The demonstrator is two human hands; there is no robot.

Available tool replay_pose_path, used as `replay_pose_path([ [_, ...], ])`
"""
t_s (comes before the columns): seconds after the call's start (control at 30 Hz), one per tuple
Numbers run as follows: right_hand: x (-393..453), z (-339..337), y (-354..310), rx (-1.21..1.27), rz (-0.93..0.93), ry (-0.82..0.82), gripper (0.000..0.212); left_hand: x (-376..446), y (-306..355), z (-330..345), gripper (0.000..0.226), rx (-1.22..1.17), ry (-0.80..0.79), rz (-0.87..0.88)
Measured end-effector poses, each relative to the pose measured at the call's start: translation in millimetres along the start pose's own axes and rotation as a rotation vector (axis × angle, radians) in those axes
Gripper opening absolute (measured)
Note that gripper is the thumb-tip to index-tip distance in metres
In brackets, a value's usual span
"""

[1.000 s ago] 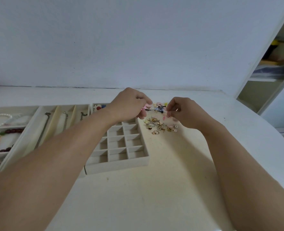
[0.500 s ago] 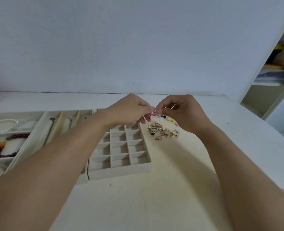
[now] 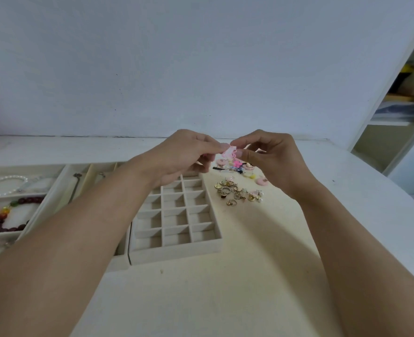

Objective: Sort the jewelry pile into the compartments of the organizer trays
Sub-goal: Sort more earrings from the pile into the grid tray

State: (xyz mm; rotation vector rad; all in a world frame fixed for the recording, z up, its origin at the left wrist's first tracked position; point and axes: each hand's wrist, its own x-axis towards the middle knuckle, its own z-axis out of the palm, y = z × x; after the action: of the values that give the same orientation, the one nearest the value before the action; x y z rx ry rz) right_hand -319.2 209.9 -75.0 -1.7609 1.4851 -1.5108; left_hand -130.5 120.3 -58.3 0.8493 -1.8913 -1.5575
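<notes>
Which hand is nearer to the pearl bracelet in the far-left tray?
Left. The left hand is raised above the grid tray, well to the right of the pearl bracelet. The right hand is farther right, over the jewelry pile.

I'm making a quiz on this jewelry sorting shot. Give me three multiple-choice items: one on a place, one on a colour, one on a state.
1. Where does the loose jewelry pile lie?
A. Left of the trays
B. On the table, right of the grid tray
C. Inside the grid tray

2. What colour is the small piece held up between the hands?
A. Pink
B. Green
C. Black

3. How is that piece held?
A. Resting on an open palm
C. Lying in a compartment
B. Pinched by the left hand and right hand together

Key: 1 B, the pile sits on bare table beside the tray's right wall. 2 A, it shows pink and pale. 3 B, fingertips of both hands meet on it above the table.
</notes>
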Motion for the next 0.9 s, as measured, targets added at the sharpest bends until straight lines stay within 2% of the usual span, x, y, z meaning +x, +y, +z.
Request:
replay_pose_path([
  [0.13, -0.1, -0.2, 6.6, 0.044, 0.177, -0.031, 0.017, -0.4, 1.6, -3.9, 0.018, 0.174, 0.141, 0.058],
  [0.3, 1.5, 1.7, 7.9, 0.212, 0.316, -0.244, 0.028, -1.6, 2.7, -4.0, 0.022, 0.27, 0.176, 0.098],
  [0.57, -1.2, 6.1, 9.7, 0.179, 0.313, -0.303, 0.032, -0.8, 2.1, -4.2, 0.021, 0.286, 0.186, 0.107],
  [0.9, -1.1, 9.5, 9.9, 0.141, 0.332, -0.255, 0.024, 0.5, 0.2, -5.1, 0.021, 0.293, 0.18, 0.096],
])
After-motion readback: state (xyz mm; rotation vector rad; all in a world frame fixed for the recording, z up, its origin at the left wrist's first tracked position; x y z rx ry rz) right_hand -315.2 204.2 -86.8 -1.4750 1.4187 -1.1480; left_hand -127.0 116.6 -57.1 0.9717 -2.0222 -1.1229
